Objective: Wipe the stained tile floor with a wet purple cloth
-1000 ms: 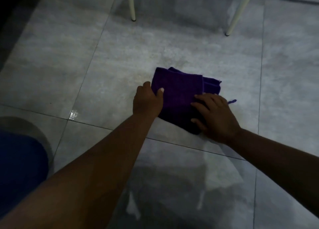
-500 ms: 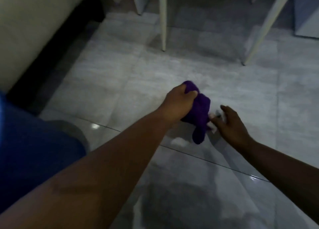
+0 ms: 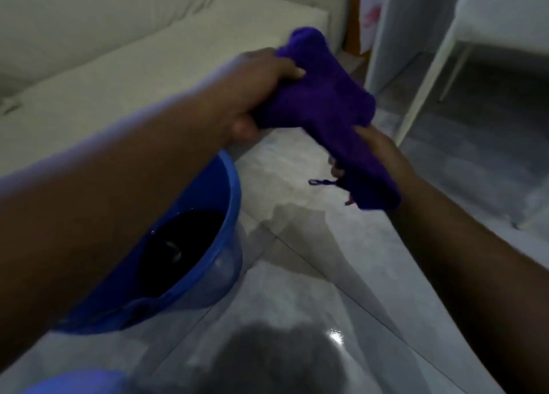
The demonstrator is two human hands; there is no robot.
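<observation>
The purple cloth [image 3: 323, 102] is bunched up and held in the air above the grey tile floor [image 3: 297, 275]. My left hand [image 3: 255, 88] grips its upper end, and my right hand [image 3: 377, 156] grips its lower end from underneath, where a loose thread dangles. A wet patch darkens the tile below the cloth. The blue bucket [image 3: 214, 245] with dark water stands on the floor under my left forearm, which hides most of it.
A pale sofa [image 3: 118, 67] fills the upper left, close behind the bucket. White chair legs [image 3: 424, 88] and a light panel stand at the upper right. Shiny wet tile spreads across the lower middle.
The cloth was lifted off the floor and bunched up; both hands now hold it in the air. My view swung left, bringing the sofa and the blue bucket into sight.
</observation>
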